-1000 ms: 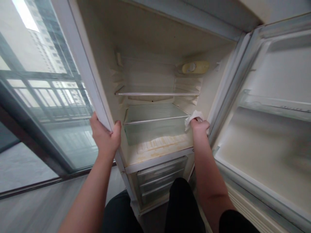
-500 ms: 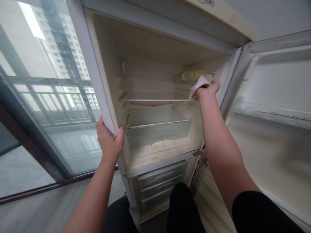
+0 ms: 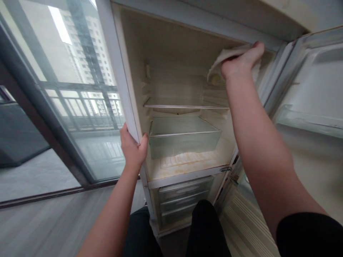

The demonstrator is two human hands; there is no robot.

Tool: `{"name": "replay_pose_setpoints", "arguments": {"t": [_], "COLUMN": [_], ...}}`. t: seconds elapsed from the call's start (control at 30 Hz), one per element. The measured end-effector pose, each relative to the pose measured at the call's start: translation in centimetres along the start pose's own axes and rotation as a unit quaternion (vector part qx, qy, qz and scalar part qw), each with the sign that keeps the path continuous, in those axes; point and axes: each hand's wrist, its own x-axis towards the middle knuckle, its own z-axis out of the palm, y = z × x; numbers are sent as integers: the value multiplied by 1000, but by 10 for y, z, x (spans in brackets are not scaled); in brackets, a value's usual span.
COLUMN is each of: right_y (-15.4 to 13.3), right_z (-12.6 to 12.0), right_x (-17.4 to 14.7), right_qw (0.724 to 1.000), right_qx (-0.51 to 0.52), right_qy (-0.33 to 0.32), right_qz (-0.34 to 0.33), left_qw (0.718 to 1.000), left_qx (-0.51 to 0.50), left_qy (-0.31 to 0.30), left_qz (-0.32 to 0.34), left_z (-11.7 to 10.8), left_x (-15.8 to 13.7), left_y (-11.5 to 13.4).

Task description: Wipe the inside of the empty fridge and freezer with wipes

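Observation:
The fridge (image 3: 187,175) stands in front of me with its compartment exposed. My left hand (image 3: 134,146) grips the fridge's left side edge, thumb on the front rim and fingers round the outer wall. High at the compartment's right side, my right hand (image 3: 242,62) holds a white cloth (image 3: 222,59) against or close to the upper right wall; exact contact is hidden. The cloth partly covers a yellowish lamp cover (image 3: 215,79) on that wall. Below are a glass shelf (image 3: 184,103) and a clear drawer (image 3: 184,144). Yellowish stains mark the compartment floor (image 3: 184,167).
The fridge door (image 3: 318,96) hangs wide at the right, with a clear door shelf (image 3: 308,121). Lower freezer drawers (image 3: 184,200) sit near my knees (image 3: 205,217). At the left is a glass sliding door (image 3: 104,153) with a balcony railing (image 3: 88,114) behind it.
My right hand has moved up the right inner wall with the cloth, which now spreads wider and covers much of the lamp cover. My left hand keeps its grip; the view has shifted slightly.

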Motion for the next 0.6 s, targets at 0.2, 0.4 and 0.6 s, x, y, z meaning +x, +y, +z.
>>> {"name": "replay_pose_setpoints", "arguments": {"t": [0.2,0.4,0.6], "right_y": [16,55,51], "right_z": [55,73,69], "right_x": [-86,-104,-106], "right_qw": [970,974,977], "right_qx": [190,50,57], "right_qy": [-124,-215,-202], "right_qz": [88,51,17], "left_qw": [1000,1000,1000], "left_qx": [5,6,5], "left_qy": [-3,1,2], "left_qz": [9,14,18], "left_z": [0,0,0], "left_x": [0,0,-1], "left_y": [-1,-1,2]}}
